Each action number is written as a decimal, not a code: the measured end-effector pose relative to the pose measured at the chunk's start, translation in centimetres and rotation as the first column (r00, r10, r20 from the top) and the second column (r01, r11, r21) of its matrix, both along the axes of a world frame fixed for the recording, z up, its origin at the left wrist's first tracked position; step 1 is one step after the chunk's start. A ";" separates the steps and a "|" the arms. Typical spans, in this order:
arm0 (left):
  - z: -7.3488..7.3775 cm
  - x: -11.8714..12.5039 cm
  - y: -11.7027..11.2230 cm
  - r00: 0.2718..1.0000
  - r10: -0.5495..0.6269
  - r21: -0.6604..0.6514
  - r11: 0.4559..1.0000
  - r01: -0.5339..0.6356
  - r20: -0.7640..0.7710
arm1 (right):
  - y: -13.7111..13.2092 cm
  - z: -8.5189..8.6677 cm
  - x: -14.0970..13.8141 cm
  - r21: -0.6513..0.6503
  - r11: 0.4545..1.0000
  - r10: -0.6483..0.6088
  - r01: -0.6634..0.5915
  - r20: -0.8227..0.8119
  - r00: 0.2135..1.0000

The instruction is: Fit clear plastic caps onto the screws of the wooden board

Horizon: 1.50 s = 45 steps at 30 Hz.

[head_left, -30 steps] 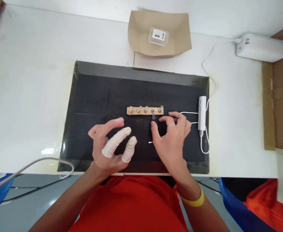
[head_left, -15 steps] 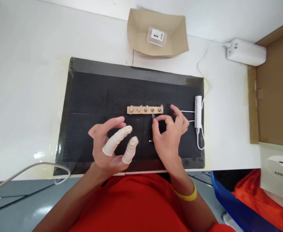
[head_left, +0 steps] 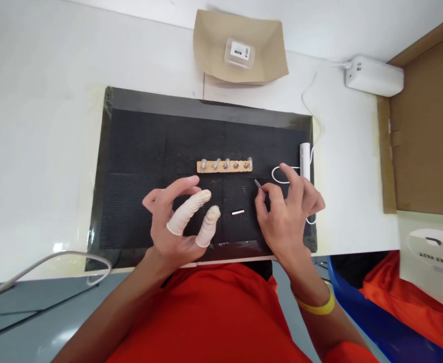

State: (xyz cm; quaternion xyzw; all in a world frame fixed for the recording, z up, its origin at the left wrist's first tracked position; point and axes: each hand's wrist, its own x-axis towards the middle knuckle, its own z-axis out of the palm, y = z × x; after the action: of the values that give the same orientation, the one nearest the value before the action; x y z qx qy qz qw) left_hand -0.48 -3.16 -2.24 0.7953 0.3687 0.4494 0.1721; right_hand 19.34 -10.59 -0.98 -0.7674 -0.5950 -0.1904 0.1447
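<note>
Head view: right hand [head_left: 287,214] pinches a small metal pin [head_left: 258,183] by its lower end, thumb and forefinger clamped on it, tip poking out just past the fingers. Judged light, stiff, smooth, likely slippery; better gripped mid-shaft. Left hand [head_left: 178,222] hovers empty, fingers spread, two in white cots. Second pin [head_left: 238,213] lies on the black mat [head_left: 149,141] between both hands; wooden strip [head_left: 224,165] just beyond the fingertips

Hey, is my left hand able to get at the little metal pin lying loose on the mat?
Probably yes. The loose pin lies on bare mat beside the covered fingertips of the left hand, nothing between them, and that hand is open and empty. The right hand pinches another pin.
</note>
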 end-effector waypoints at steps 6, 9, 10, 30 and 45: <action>0.3 0.1 0.0 0.999 0.009 0.023 1.000 -0.008 -0.044 | -1.5 1.1 1.1 -0.111 0.933 0.331 -0.342 -0.107 0.938; 0.4 0.2 0.0 0.999 0.030 0.011 1.000 -0.029 -0.043 | -1.6 1.4 1.3 -0.055 0.921 0.366 -0.385 -0.213 0.906; 0.5 0.2 0.0 0.999 0.026 0.018 1.000 -0.026 -0.036 | -1.6 1.3 1.4 -0.039 0.933 0.339 -0.357 -0.237 0.910; 0.2 0.7 0.4 1.000 0.016 0.052 0.999 -0.017 0.017 | -1.0 -0.7 2.2 -0.100 0.991 0.050 -0.090 -0.350 0.936; -0.1 0.7 0.5 0.999 0.036 0.074 0.997 -0.037 0.018 | -2.5 0.6 3.3 -0.102 0.993 0.020 -0.063 -0.379 0.925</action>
State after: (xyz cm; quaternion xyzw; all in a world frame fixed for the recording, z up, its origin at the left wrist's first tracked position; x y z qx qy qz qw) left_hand 0.24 -2.67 -2.34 0.7905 0.3646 0.4727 0.1373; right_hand 22.68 -13.09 -0.42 -0.7839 -0.5818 -0.0022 0.2170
